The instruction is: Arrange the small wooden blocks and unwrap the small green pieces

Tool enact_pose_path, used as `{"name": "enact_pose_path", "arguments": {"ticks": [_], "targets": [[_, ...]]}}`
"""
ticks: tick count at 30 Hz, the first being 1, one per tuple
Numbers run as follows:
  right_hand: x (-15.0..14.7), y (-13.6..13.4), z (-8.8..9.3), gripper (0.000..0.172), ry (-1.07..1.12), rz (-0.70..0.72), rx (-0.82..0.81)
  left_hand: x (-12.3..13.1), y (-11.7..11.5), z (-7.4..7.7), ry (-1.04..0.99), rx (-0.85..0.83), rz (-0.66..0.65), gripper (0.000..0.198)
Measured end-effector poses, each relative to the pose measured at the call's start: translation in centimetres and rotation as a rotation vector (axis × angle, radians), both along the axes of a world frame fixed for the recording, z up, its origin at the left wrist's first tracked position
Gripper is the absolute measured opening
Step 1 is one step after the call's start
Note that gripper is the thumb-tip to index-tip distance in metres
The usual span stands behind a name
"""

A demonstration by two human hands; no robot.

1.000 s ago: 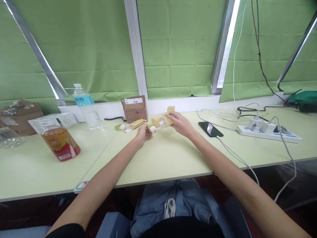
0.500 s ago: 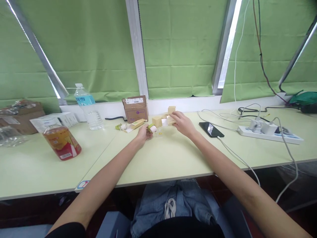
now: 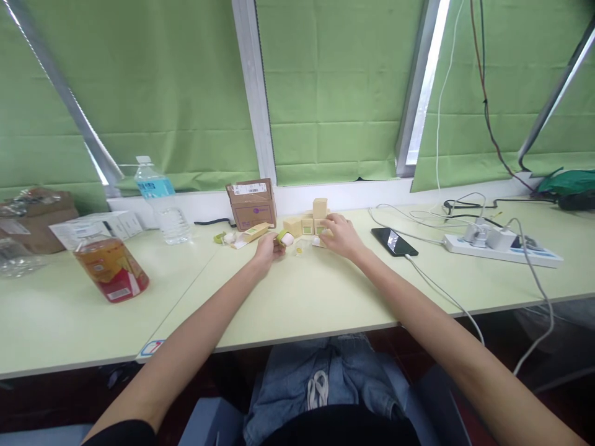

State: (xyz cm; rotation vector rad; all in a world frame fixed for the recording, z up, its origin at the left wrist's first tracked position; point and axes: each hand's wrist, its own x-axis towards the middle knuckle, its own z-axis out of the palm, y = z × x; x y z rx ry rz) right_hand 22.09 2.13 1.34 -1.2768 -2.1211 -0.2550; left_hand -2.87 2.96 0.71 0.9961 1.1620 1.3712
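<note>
Right hand: since a second ago, this hand [image 3: 341,236] has dipped slightly, and a clear piece [image 3: 300,249] now lies on the tabletop [image 3: 297,297] between the two hands. Its bent fingers reach the front of the box row, just by a white piece [image 3: 317,241]; from here I can't tell whether they grip anything.
Left hand: this hand [image 3: 267,251] is closed around a small green-and-white item [image 3: 285,238], held near the left end of the row.
Yellow boxes: small boxes [image 3: 292,227] stand in a row ahead of the hands, with a top box [image 3: 320,207] stacked at the right end.
Behind the left hand: a yellow carton [image 3: 256,232] lies before a brown box [image 3: 253,210].
Right side: a phone [image 3: 394,241] lies near a white power strip [image 3: 506,253].
</note>
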Motion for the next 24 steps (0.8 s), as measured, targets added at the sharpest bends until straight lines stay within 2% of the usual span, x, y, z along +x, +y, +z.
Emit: {"name": "enact_pose_path", "arguments": {"ticks": [3,4,6,10,12,17,21,24], "targets": [[-1.5,-0.5,-0.3,0.028,0.087,0.302,0.104,0.5,-0.5,0.0,-0.035,0.023,-0.096,0.015],[-2.2,-0.8,-0.5,0.030,0.116,0.352,0.110,0.7,-0.7,0.0,-0.040,0.035,-0.119,0.015],[-3.3,-1.2,-0.9,0.039,0.154,0.382,0.080,1.2,-1.1,-0.1,-0.041,0.073,-0.147,0.013],[-4.2,-1.5,-1.5,0.062,0.085,0.424,0.011,1.9,-1.7,-0.3,-0.002,0.137,-0.183,0.006],[-4.1,-1.3,-1.7,0.066,0.062,0.442,0.026,2.1,-1.9,-0.3,0.048,0.119,-0.176,0.006],[-4.0,-0.5,-1.9,0.051,0.077,0.547,0.118,2.0,-2.1,-0.2,0.097,0.107,-0.164,0.016],[-4.3,-0.2,-2.2,0.041,0.066,0.542,0.141,2.0,-2.1,0.0,0.107,0.105,-0.177,0.021],[-4.2,0.3,-2.5,0.041,0.121,0.517,0.164,2.3,-2.4,0.2,0.162,0.244,-0.174,0.030]]}}
